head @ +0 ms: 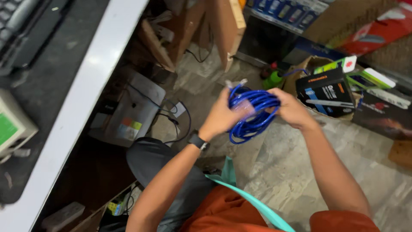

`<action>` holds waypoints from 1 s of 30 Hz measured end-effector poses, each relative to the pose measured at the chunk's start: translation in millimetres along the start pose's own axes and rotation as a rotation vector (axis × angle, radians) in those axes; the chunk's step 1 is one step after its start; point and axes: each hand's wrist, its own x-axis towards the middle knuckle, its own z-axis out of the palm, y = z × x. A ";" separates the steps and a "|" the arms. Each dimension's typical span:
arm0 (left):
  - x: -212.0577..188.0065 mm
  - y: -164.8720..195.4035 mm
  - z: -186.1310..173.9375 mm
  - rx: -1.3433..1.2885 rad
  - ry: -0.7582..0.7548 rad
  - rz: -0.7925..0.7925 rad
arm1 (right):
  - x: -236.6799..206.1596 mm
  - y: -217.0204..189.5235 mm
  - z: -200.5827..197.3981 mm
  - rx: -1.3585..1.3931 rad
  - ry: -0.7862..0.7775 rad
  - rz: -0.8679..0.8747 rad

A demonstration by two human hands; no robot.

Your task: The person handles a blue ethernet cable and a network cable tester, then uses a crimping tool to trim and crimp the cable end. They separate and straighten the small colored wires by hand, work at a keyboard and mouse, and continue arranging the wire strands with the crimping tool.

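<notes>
A coiled blue cable (251,112) with clear plug ends at its top hangs between both my hands, above the floor. My left hand (223,115), with a black watch (198,141) on its wrist, grips the coil's left side. Gripping the coil's right side is my right hand (291,108). Part of the coil looks covered by a thin clear wrap near my left fingers.
A dark desk with a white edge (86,92) runs along the left, a keyboard (17,21) on it. Under it stands a grey computer case (135,109) with cables. A cardboard box (328,92) of packaged goods sits right; wooden boards (227,25) lean behind.
</notes>
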 end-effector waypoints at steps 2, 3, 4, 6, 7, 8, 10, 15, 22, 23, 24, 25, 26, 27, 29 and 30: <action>3.8 -21.6 12.1 0.357 -0.098 0.036 | 9.7 23.5 5.5 -0.147 0.109 -0.065; 5.8 -32.7 18.1 0.409 -0.109 -0.036 | 13.6 32.1 8.2 -0.224 0.160 -0.098; 7.7 -44.3 24.4 0.458 -0.117 -0.108 | 15.3 38.9 10.8 -0.279 0.244 -0.101; 10.6 -68.6 37.3 0.490 -0.031 -0.033 | 18.9 45.9 13.4 -0.396 0.405 -0.120; 11.8 -80.8 43.2 0.507 0.014 0.010 | 20.1 46.7 11.6 -0.063 0.355 0.031; 12.9 -92.4 48.2 0.610 0.029 0.097 | 19.2 47.4 9.4 0.271 0.297 0.185; 14.5 -112.6 54.8 0.811 0.062 0.276 | 17.9 49.2 4.8 0.741 0.230 0.378; 14.1 -141.0 59.3 1.117 -0.136 0.702 | 22.4 72.2 15.6 0.845 0.236 0.324; 22.0 -141.1 47.6 1.132 -0.273 0.668 | 42.8 101.4 30.9 0.627 0.353 0.190; 22.1 -139.2 44.2 1.126 -0.270 0.627 | 45.8 103.2 30.3 0.638 0.382 0.264; 21.7 -137.0 40.2 1.121 -0.267 0.587 | 48.4 105.1 29.9 0.647 0.411 0.335; 20.9 -134.5 35.7 1.116 -0.265 0.554 | 49.8 107.9 32.9 0.363 0.449 0.306; 19.8 -131.6 30.5 1.119 -0.250 0.539 | 50.3 110.8 35.5 0.077 0.481 0.273; 18.6 -128.1 24.8 1.122 -0.232 0.523 | 51.3 112.9 36.5 -0.211 0.505 0.236; 16.3 -119.0 12.5 1.115 -0.235 0.455 | 52.6 114.7 40.0 -0.096 0.389 0.245; 14.9 -112.9 6.3 1.102 -0.255 0.400 | 53.3 113.0 41.3 -0.043 0.327 0.248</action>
